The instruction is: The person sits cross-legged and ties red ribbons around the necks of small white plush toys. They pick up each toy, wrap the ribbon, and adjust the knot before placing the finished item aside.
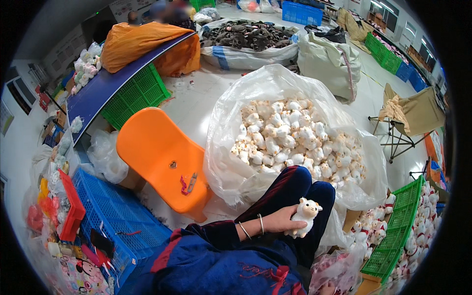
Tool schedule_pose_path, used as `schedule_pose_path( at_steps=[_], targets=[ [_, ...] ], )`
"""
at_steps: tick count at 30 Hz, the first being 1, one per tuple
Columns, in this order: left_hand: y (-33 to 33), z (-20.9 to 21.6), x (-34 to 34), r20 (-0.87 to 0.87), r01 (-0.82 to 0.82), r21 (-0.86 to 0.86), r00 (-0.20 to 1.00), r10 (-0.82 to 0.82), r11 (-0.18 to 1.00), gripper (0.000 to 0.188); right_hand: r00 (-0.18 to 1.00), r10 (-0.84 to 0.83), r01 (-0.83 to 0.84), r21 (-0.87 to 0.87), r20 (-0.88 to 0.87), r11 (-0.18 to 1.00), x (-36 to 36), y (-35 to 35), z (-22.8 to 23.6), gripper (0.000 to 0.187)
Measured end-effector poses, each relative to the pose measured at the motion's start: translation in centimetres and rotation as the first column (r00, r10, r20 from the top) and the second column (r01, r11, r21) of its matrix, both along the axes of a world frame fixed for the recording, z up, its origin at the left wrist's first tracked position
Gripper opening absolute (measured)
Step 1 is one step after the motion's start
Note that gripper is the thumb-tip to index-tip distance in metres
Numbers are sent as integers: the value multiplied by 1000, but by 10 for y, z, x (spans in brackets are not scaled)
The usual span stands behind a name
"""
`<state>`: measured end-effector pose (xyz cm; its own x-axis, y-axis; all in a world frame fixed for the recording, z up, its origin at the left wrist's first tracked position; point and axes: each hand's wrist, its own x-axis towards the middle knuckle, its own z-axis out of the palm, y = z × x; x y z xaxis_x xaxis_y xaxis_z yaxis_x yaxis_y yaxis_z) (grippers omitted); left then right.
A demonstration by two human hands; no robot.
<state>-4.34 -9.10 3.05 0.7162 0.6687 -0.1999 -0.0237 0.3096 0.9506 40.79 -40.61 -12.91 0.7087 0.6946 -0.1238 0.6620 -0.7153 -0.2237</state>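
Note:
My left hand [284,221], with two bangles at the wrist, is closed around a small white plush animal [306,215] with orange patches and a little face. It is held over my lap. A sliver of what looks like my right hand [328,288] shows at the lower edge, by a pink-filled clear plastic bag [344,268]; its fingers are mostly hidden. Just beyond my knees stands a big translucent sack [228,132] full of similar white plush animals [290,132].
An orange chair [147,142] at left carries small snips [192,183] and a red item. Blue crates [123,221] stand beside it. At right, a green crate [396,236] sits among plush toys wearing red. Farther off are a folding chair [418,113] and a white sack [324,64].

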Motion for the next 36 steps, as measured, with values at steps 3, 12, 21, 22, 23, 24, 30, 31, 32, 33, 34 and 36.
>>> schedule_pose_path(
  at_steps=[3, 12, 21, 22, 23, 24, 30, 31, 32, 33, 34, 36],
  targets=[
    [1, -4, 5, 39, -12, 33, 999, 11, 999, 62, 999, 37, -37, 18, 3, 999, 12, -20, 0, 28],
    [30, -7, -73, 286, -508, -258, 772, 567, 822, 47, 985, 42, -62, -118, -166, 991, 60, -43, 58, 21],
    [31, -13, -70, 212, -589, -227, 747, 630, 775, 62, 991, -119, 107, -187, -52, 976, 23, -44, 89, 14],
    [31, -13, -70, 212, -572, -216, 764, 609, 792, 62, 998, -62, 60, -169, -6, 984, 19, -37, 97, 16],
    [33, -12, -71, 218, -548, -208, 781, 585, 810, 62, 968, -160, 140, -115, -192, 983, 22, -36, 105, 16],
    [34, -11, -72, 224, -524, -200, 798, 560, 828, 63, 896, -239, 228, -75, -375, 971, 27, -36, 111, 16],
    [34, -11, -76, 214, -528, -228, 793, 571, 818, 63, 852, -107, 205, 138, -512, 969, 35, -36, 122, 10],
    [34, -12, -76, 213, -525, -223, 796, 567, 821, 64, 955, 13, 53, 214, -296, 975, 38, -30, 125, 10],
    [32, -10, -76, 203, -532, -206, 798, 568, 821, 63, 990, 126, -107, 254, -58, 961, 38, -26, 126, 10],
    [30, -7, -75, 195, -545, -184, 796, 574, 818, 63, 954, 233, -276, 258, 186, 926, 35, -12, 132, 10],
    [29, -4, -73, 187, -557, -163, 793, 580, 814, 63, 991, 87, -40, 405, -99, 914, 27, -5, 143, 8],
    [29, 1, -74, 193, -506, -156, 827, 528, 849, 63, 869, -21, 287, 468, -495, 836, 0, 20, 186, 10]
  ],
)
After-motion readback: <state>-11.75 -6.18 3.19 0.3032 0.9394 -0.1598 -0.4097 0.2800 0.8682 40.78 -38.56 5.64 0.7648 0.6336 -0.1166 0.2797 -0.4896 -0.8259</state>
